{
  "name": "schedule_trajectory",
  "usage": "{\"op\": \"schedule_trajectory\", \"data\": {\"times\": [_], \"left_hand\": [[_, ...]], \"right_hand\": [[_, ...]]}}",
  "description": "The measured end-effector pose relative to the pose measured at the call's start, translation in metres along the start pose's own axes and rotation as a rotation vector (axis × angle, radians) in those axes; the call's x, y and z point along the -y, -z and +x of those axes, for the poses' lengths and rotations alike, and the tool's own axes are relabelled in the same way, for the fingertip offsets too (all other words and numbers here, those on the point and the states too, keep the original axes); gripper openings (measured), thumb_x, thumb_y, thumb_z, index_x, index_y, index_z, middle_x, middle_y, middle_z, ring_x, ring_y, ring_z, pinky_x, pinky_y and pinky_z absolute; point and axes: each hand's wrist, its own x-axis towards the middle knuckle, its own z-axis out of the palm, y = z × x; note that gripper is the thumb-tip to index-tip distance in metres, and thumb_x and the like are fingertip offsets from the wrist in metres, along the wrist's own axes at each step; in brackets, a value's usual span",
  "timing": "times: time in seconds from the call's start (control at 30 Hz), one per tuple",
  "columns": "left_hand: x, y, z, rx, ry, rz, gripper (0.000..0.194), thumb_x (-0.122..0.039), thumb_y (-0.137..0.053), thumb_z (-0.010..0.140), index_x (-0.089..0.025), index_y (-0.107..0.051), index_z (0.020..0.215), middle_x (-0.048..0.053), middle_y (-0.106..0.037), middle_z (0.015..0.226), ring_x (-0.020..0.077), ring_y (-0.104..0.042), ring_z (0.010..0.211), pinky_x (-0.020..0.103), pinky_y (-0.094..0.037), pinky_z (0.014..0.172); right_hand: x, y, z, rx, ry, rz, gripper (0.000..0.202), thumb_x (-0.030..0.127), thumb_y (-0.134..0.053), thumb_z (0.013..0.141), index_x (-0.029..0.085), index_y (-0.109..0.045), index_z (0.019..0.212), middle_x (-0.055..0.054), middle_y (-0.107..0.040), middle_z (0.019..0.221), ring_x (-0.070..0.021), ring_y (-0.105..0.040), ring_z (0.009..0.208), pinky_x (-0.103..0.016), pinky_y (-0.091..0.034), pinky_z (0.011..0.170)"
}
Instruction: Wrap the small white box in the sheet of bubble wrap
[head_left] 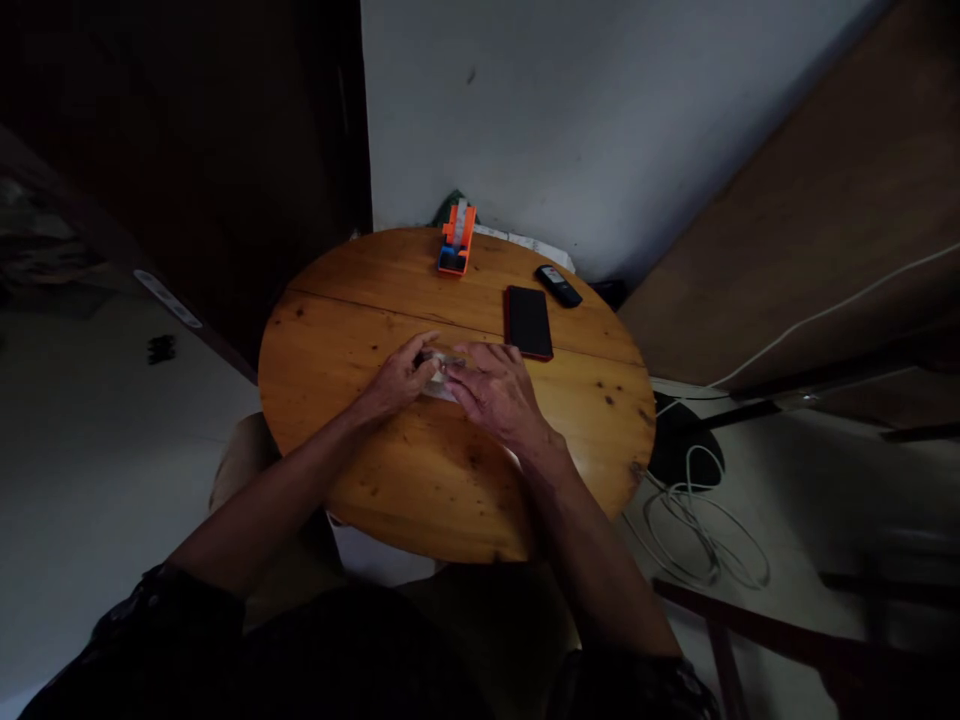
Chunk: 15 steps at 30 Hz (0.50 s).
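Note:
Over the middle of the round wooden table (442, 490), both hands meet at a small shiny, whitish see-through thing (441, 390). Its exact kind is too small and dim to make out. My left hand (401, 376) grips its left side, with the thumb on top and the forefinger stretched along the far side. From the right, my right hand (499, 388) pinches it with thumb and fingers, covering much of it. The lower part of the thing shows between the hands, close above the wood.
An orange and blue tape dispenser (458, 240) stands at the table's far edge. To the right lie a dark tablet-like device with a red edge (529, 322) and a black keypad phone (559, 286). Coiled white cable (694, 530) lies on the floor at right. A wall (525, 120) rises behind.

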Motion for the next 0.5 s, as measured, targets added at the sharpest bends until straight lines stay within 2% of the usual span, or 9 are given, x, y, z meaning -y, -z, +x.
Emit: {"op": "schedule_trajectory", "data": {"times": [0.23, 0.5], "left_hand": [[0.007, 0.000, 0.002, -0.018, -0.046, 0.026, 0.054, -0.030, -0.056, 0.088, -0.013, -0.055, 0.139, 0.010, -0.069, 0.114, 0.0194, -0.064, 0.101, 0.031, -0.052, 0.090], [0.012, 0.000, 0.004, -0.039, -0.054, -0.029, 0.053, -0.029, -0.058, 0.087, -0.010, -0.056, 0.136, 0.011, -0.070, 0.112, 0.0189, -0.066, 0.101, 0.031, -0.052, 0.091]], "right_hand": [[0.000, -0.002, 0.002, 0.019, 0.041, -0.029, 0.020, 0.027, -0.062, 0.095, 0.021, -0.076, 0.109, -0.007, -0.072, 0.120, -0.0259, -0.060, 0.106, -0.042, -0.038, 0.093], [0.001, -0.006, 0.004, -0.056, 0.073, -0.021, 0.016, 0.025, -0.062, 0.094, 0.022, -0.077, 0.096, -0.005, -0.077, 0.111, -0.0243, -0.063, 0.101, -0.045, -0.037, 0.096]]}}
